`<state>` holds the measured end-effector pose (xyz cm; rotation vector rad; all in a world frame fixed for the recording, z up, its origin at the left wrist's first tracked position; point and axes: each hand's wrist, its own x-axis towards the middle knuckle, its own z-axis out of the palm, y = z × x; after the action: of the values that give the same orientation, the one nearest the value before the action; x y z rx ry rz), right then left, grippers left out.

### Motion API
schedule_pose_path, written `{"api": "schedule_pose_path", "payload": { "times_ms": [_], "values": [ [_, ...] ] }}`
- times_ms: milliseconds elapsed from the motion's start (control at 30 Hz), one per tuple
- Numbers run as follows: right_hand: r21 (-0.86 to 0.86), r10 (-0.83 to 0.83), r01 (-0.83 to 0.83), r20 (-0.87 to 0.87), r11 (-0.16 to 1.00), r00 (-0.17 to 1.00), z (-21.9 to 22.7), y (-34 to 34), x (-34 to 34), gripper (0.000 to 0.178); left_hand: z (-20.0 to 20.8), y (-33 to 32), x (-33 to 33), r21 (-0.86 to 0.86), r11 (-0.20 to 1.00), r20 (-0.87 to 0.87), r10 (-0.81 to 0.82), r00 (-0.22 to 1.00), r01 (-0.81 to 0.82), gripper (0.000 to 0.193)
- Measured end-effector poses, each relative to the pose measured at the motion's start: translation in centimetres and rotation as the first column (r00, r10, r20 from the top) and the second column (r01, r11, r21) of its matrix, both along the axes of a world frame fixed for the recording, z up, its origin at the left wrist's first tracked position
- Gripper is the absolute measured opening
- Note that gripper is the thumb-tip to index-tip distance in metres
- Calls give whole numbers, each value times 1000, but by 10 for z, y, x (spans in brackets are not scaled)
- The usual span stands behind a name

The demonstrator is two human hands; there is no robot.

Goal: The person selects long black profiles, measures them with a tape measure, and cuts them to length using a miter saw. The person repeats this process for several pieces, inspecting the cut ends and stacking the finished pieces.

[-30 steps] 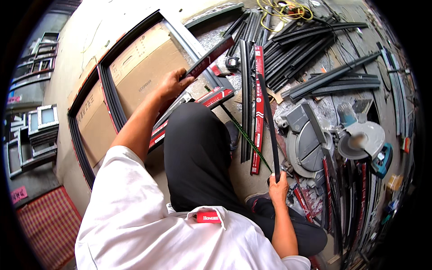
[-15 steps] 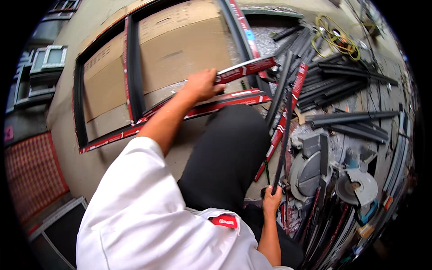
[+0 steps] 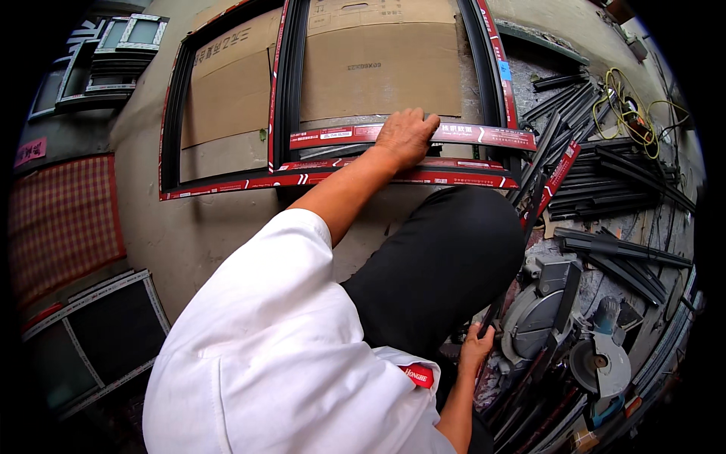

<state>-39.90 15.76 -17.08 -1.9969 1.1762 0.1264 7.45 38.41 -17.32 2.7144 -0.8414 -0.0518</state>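
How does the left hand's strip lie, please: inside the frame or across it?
Across: the strip overlaps the right side of the frame; contact is unclear.

Upright fisheye view from the left head-worn camera, directed downward, the wearer's white shirt [image 3: 265, 340] lying nearest the lens. The left hand [image 3: 407, 138] falls above centre, the right hand [image 3: 476, 346] at lower right, both farther off. The wide field extends to the rectangular frame [image 3: 293, 83] at the upper edge and the power saw [image 3: 611, 366] at right, with straight edges bent.
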Motion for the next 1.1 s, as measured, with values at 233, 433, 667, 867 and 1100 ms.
{"api": "schedule_pose_path", "payload": {
  "times_ms": [233,433,667,867,1100],
  "values": [
    [-1,-19,19,52,1000,998,-4,1,4,28,8,18,-1,-12,1000,-83,0,997,-1,36],
    [-14,-6,6,24,1000,1000,2,2,5,26,7,26,-5,-4,1000,-115,4,993,-4,38],
    [-6,-54,54,-9,999,998,2,5,3,26,6,36,-7,-4,1000,-126,9,992,-10,39],
    [-18,-57,57,-10,998,998,3,7,2,24,9,39,-7,10,1000,-164,4,986,-2,42],
    [-24,-76,76,-15,997,997,15,9,10,24,15,40,-9,40,999,-163,0,987,6,46]
  ]
}}
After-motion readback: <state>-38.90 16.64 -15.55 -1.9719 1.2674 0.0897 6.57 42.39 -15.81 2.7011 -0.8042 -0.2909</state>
